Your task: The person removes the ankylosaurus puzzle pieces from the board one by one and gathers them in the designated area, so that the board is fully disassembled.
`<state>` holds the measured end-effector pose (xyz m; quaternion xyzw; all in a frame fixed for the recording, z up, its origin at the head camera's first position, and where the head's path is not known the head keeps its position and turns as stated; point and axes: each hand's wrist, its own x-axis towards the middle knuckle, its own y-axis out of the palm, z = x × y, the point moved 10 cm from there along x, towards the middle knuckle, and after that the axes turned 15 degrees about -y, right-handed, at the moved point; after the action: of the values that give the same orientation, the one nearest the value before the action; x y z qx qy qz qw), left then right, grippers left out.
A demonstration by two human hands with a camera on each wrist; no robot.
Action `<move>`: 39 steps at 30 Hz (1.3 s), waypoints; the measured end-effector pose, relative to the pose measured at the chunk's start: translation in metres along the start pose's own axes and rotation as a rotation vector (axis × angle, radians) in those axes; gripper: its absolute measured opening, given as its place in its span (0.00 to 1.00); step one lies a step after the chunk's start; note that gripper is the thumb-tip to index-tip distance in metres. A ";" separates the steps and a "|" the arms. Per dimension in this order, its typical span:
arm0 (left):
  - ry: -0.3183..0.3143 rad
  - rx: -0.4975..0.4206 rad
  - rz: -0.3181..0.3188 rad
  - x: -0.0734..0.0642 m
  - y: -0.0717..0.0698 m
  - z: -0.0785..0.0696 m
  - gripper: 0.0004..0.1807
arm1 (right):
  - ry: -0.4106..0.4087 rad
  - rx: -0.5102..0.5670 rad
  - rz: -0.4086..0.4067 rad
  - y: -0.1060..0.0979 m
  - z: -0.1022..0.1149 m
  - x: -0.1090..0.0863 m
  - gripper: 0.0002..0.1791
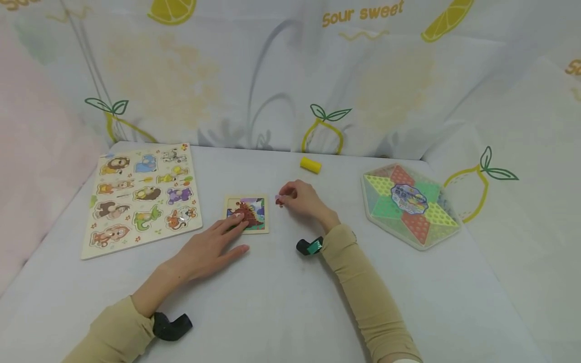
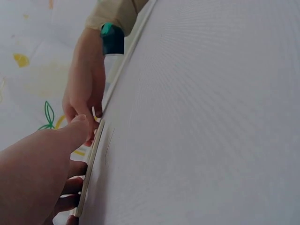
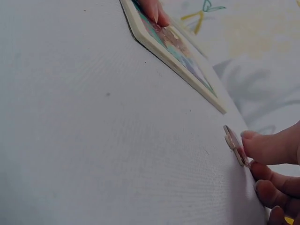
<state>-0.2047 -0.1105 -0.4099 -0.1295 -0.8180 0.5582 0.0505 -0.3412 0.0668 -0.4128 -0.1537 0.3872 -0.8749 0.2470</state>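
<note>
A small square jigsaw puzzle (image 1: pixel 260 228) with a wooden frame and a dinosaur picture lies on the table. My left hand (image 1: pixel 206 254) rests its fingertips on the picture, fingers stretched out and thumb spread to the side. Just right of the frame, my right hand (image 1: pixel 301 199) pinches a small puzzle piece (image 3: pixel 236 146) between thumb and fingertips. The piece stands tilted close over the tablecloth in the right wrist view. Its purple and reddish-brown face (image 1: pixel 278 200) shows in the head view.
At the left lies a large animal peg board (image 1: pixel 145 242). A yellow cylinder (image 1: pixel 310 165) sits behind my right hand. A hexagonal game board (image 1: pixel 424 242) with coloured triangles lies at the right. A lemon-print cloth (image 1: pixel 281 75) hangs along the table's back edge.
</note>
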 end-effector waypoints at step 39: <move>-0.013 -0.037 0.021 -0.001 -0.001 0.003 0.38 | -0.204 -0.061 -0.003 0.030 0.075 0.031 0.13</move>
<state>-0.2047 -0.1137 -0.4103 -0.1354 -0.8270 0.5444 0.0370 -0.3230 -0.0131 -0.3839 -0.2502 0.3862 -0.8428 0.2790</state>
